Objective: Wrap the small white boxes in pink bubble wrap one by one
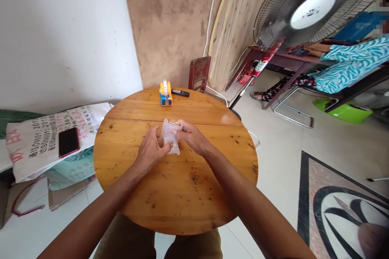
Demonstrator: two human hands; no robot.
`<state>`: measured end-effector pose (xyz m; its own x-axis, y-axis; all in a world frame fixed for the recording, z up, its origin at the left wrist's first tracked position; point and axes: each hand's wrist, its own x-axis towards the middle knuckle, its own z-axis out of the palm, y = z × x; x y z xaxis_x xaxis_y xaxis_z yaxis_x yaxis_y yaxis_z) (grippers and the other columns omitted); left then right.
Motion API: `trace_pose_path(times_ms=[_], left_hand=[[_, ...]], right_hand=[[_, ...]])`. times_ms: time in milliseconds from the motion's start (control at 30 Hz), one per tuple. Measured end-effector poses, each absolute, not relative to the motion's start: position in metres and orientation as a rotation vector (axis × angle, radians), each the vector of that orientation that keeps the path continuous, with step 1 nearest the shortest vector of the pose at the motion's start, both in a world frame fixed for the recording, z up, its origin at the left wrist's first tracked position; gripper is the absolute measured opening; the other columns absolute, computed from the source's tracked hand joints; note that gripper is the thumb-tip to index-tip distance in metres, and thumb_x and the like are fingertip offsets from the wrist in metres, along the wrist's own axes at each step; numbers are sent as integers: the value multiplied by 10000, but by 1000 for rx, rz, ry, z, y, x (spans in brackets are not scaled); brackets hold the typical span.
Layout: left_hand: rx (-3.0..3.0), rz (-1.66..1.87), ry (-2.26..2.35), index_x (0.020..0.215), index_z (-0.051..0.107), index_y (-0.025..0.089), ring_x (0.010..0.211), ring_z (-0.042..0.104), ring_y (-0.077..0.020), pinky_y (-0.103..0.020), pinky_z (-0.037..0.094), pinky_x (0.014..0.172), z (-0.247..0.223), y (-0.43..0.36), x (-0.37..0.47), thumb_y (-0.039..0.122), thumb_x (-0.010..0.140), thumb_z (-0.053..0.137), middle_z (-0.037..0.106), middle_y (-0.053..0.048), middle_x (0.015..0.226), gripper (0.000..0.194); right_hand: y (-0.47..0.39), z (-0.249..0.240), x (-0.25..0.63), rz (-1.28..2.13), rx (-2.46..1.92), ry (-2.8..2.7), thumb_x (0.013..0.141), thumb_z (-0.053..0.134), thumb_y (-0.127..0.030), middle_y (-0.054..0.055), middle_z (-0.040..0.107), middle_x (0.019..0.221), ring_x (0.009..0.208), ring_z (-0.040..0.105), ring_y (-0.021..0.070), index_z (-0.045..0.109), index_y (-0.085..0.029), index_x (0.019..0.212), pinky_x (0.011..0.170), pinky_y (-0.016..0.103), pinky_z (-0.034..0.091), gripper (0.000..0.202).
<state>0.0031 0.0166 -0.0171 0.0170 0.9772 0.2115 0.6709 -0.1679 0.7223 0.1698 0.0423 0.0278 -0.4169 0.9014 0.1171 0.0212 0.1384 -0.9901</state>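
A small, pale, translucent packet that looks like bubble wrap [170,136] lies in the middle of the round wooden table [170,194]. My left hand [150,147] steadies it from the left, thumb pressed on its lower part and fingers curled near its left edge. At its upper right, my right hand [191,135] pinches the wrap between thumb and fingers. What the packet contains, if anything, I cannot make out. Beyond it stands an orange and blue tape dispenser [165,94] with a roll of tape, beside a dark handheld object [180,93], perhaps a remote.
Left of the table, a phone [68,142] lies on stacked printed sacks [33,141]. A small wooden chair [199,73] is behind the table. A large standing fan [313,10] rises at the right. Farther off, a person in a patterned blue top [349,64] sits at a desk.
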Motion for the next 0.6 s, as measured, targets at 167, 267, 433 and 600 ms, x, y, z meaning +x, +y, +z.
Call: trace_pose_path(times_ms=[167, 267, 433, 600], left_hand=[[1857, 1033, 1461, 1255, 504, 161, 1036, 579, -260, -423, 463, 919, -21, 20, 1, 326, 762, 659, 624, -97, 1105, 542], [1853, 1091, 1323, 1208, 525, 182, 997, 580, -229, -380, 466, 883, -24, 21, 1, 293, 794, 622, 620, -78, 1102, 440], [1883, 1143, 1235, 940, 561, 186, 843, 560, -179, -299, 449, 741, -28, 21, 0, 246, 772, 636, 576, -31, 945, 194], [1951, 1128, 1190, 816, 535, 194, 838, 567, -173, -291, 446, 732, -28, 22, -1, 215, 777, 607, 602, -26, 939, 85]], right_hand=[[27, 26, 171, 1073, -986, -1762, 758, 595, -318, -34, 523, 706, 659, 475, 127, 543, -200, 762, 642, 250, 386, 129], [17, 22, 172, 911, -1070, -1851, 797, 557, -281, -21, 553, 709, 676, 501, 138, 563, -198, 765, 656, 253, 394, 89], [3, 14, 174, 727, -1090, -1973, 835, 524, -208, 8, 645, 803, 735, 569, 152, 618, -204, 843, 701, 258, 425, 95], [-5, 5, 175, 616, -1040, -2015, 832, 513, -145, 49, 700, 1006, 876, 634, 171, 633, -219, 905, 803, 286, 473, 159]])
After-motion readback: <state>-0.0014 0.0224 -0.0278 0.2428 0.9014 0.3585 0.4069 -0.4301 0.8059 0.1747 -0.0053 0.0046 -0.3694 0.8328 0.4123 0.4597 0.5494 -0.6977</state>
